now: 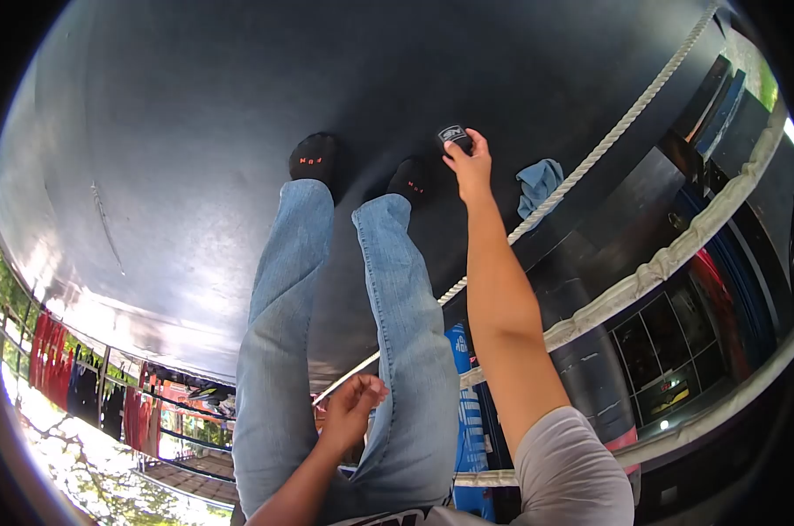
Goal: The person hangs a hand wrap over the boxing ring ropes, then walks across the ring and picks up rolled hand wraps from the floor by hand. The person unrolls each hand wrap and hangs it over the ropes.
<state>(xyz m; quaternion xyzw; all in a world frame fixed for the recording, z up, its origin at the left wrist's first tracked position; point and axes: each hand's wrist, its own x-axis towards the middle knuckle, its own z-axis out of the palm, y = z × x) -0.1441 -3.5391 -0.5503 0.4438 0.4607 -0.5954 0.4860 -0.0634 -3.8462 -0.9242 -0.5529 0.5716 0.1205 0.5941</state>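
From my remote seat, I see the right hand (470, 164) stretched forward, thumb and fingers clamped on a black roll (454, 137) with a white logo; I can't tell whether the roll touches the mat (187, 131). Just left of that hand is one black sock (407, 180), the other farther left. To its right lies a blue cloth (540, 186), beside a white rope (620, 131) that runs behind the forearm. The left hand (351, 412) hovers over the jeans (279, 386), fingers curled; I can't tell if the tips meet.

Black-and-white roll (451, 135), blue jeans (279, 386), white rope (621, 128)
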